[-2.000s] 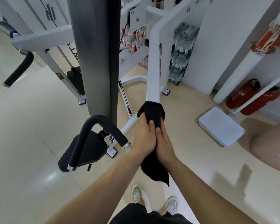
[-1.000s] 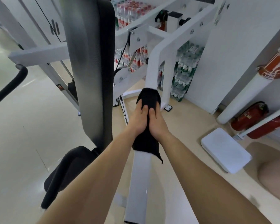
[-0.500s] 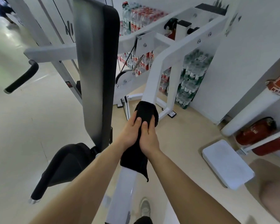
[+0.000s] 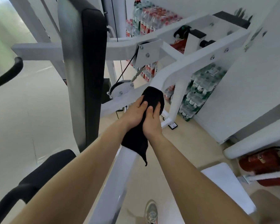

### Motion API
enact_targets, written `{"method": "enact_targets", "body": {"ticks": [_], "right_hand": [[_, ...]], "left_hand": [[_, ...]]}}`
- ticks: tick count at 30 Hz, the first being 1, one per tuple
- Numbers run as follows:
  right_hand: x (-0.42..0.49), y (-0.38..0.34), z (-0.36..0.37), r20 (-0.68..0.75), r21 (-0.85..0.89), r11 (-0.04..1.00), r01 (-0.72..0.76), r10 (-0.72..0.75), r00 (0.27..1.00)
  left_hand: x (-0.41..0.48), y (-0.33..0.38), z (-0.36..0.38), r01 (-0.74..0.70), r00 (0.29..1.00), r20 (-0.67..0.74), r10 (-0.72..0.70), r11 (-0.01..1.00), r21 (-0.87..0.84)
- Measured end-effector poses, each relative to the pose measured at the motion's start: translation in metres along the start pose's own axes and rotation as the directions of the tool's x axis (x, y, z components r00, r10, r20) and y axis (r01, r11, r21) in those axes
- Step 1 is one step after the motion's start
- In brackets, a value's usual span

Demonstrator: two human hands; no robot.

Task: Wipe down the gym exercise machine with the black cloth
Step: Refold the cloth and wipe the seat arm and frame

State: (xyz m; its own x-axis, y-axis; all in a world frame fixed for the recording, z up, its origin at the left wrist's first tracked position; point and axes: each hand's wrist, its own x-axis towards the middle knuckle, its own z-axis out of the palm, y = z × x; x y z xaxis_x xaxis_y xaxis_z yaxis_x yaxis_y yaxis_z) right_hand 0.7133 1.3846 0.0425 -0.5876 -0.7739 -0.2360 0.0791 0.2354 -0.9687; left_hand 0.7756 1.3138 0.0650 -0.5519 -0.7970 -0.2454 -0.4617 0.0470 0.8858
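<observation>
Your left hand [image 4: 133, 113] and right hand [image 4: 152, 122] clamp the black terry cloth [image 4: 153, 97] round the white steel frame beam [image 4: 118, 183], just below its bend. If you push past the bend, the cloth could snag on the silver pulley plate [image 4: 120, 90] near your left hand.

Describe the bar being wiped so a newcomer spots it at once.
Right of the tall black back pad stands the white machine frame. Its sloping bar rises from bottom centre; it alone has the black cloth wrapped round it, gripped by the left hand and right hand.
</observation>
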Motion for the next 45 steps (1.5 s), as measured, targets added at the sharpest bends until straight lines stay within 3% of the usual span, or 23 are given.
{"method": "enact_targets", "body": {"ticks": [6, 16, 26, 33, 37, 39, 41, 43, 45], "right_hand": [[0.043, -0.023, -0.009, -0.006, -0.009, 1.000, -0.028, 0.028, 1.000], [-0.025, -0.004, -0.006, 0.067, -0.063, 0.998, -0.026, 0.030, 0.997], [0.054, -0.021, -0.014, 0.074, -0.054, 0.999, 0.007, -0.003, 0.997], [0.128, -0.041, -0.025, 0.066, -0.125, 0.991, -0.048, 0.057, 0.996], [0.111, -0.036, -0.042, 0.111, -0.230, 0.971, 0.070, -0.045, 0.993], [0.110, -0.040, -0.057, 0.132, -0.431, 0.866, 0.255, -0.219, 0.967], [0.115, -0.044, -0.069, 0.277, -0.638, 0.589, 0.496, -0.425, 0.862], [0.127, -0.045, -0.076, 0.456, -0.693, 0.351, 0.630, -0.464, 0.759], [0.139, -0.047, -0.082, 0.555, -0.685, 0.262, 0.680, -0.417, 0.719]], "left_hand": [[0.045, 0.018, 0.004, 0.027, 1.000, -0.012, -0.027, 1.000, 0.011], [-0.030, -0.003, -0.003, 0.032, 0.999, 0.011, -0.032, 0.996, -0.084], [0.056, 0.027, 0.003, 0.029, 0.999, -0.013, -0.029, 1.000, 0.005], [0.132, 0.064, 0.010, -0.019, 1.000, 0.000, 0.019, 0.993, 0.119], [0.113, 0.056, 0.009, -0.034, 0.999, -0.024, 0.036, 0.995, 0.097], [0.098, 0.048, 0.008, -0.016, 0.999, -0.044, 0.018, 0.999, 0.047], [0.086, 0.040, 0.009, -0.005, 0.998, -0.064, 0.006, 1.000, 0.019], [0.082, 0.041, 0.010, 0.003, 0.996, -0.087, -0.001, 1.000, 0.022], [0.086, 0.046, 0.012, 0.021, 0.994, -0.107, -0.017, 0.999, 0.034]]}}
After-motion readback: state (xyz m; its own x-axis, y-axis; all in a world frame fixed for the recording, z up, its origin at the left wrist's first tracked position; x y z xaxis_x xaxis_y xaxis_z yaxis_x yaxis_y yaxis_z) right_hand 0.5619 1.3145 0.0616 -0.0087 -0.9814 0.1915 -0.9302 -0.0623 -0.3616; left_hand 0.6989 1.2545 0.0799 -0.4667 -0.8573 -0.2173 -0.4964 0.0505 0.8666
